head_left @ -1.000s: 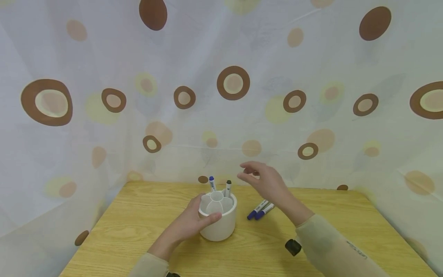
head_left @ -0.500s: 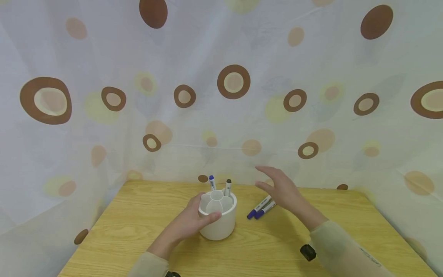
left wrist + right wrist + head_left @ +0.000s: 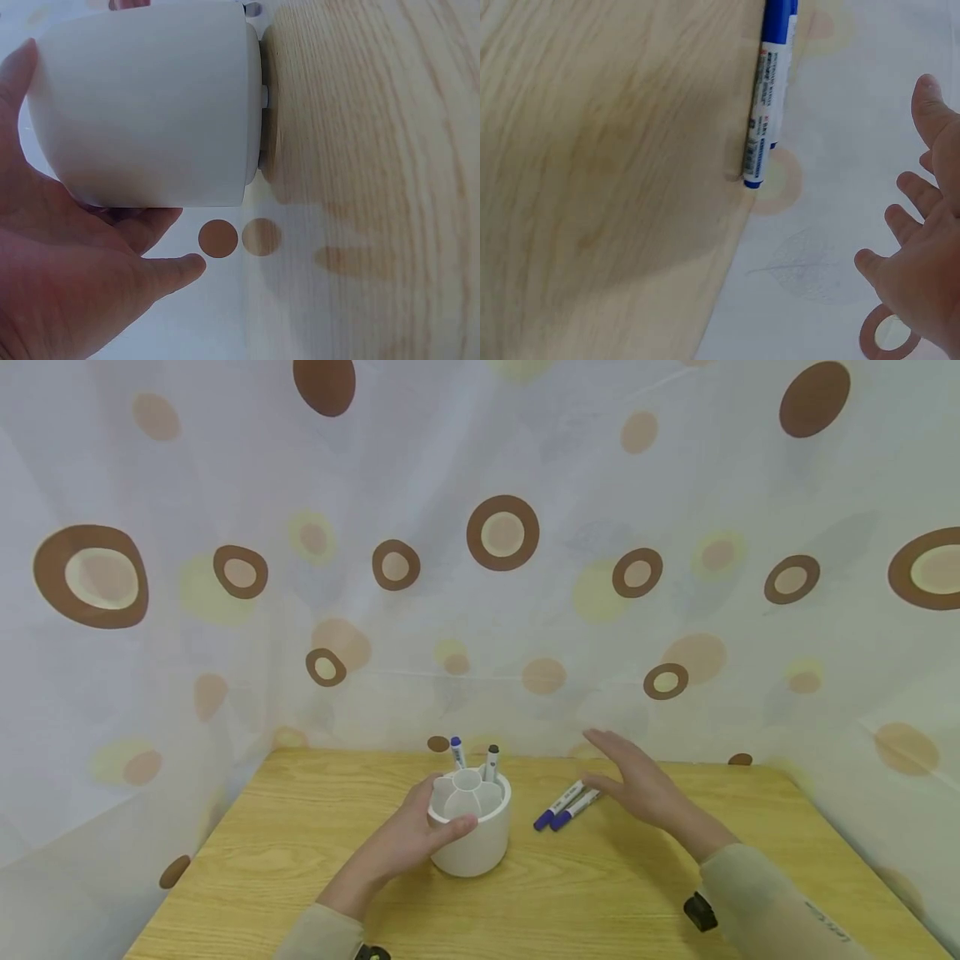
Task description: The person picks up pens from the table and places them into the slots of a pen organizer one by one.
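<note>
My left hand grips a round white pen holder from its left side, thumb over the front rim. Petal-like compartments ring a central tube inside it. Two markers stand at the back of the holder: a blue-capped marker and a black-capped marker. To its right, two blue-capped whiteboard markers lie side by side. Above and right of them hovers my right hand, fingers extended, thumb apart, holding nothing. In the right wrist view a marker lies away from the fingers. The left wrist view shows the holder's smooth wall.
The wooden table carries the holder and markers. A patterned curtain with brown and beige circles hangs behind the table and along both sides.
My right hand has moved right and slightly down, away from the holder toward the lying markers, its fingers spreading. My left hand and the holder stay in place.
</note>
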`<state>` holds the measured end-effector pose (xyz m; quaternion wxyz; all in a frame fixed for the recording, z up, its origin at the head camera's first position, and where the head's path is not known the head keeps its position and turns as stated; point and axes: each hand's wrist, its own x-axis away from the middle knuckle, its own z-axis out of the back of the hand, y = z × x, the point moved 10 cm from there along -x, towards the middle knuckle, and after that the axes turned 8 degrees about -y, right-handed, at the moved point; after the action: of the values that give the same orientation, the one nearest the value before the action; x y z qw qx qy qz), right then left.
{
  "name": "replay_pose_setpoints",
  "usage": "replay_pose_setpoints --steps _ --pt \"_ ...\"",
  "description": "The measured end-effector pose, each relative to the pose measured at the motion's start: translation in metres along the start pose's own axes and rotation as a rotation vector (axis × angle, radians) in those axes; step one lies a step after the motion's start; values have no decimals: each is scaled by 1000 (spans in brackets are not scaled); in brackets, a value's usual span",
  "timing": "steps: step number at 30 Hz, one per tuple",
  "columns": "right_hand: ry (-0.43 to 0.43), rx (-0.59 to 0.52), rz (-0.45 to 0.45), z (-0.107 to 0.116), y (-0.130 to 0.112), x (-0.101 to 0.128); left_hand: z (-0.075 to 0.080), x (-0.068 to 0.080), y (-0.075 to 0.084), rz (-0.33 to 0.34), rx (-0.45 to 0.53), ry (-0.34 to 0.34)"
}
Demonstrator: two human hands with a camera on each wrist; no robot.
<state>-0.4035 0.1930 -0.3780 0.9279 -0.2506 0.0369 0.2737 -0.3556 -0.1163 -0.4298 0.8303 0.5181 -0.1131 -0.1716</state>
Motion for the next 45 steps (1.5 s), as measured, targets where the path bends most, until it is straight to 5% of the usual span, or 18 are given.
replay_pose_setpoints --steps 21,38,45 --pt "-88 17 -79 -25 58 13 0 0 -5 9 -20 1" --pt "-172 -31 -64 -44 75 9 1 -1 -6 -1 -1 -14" --pt "-202 -87 -127 -50 84 7 1 -1 -5 -5 -1 -17"
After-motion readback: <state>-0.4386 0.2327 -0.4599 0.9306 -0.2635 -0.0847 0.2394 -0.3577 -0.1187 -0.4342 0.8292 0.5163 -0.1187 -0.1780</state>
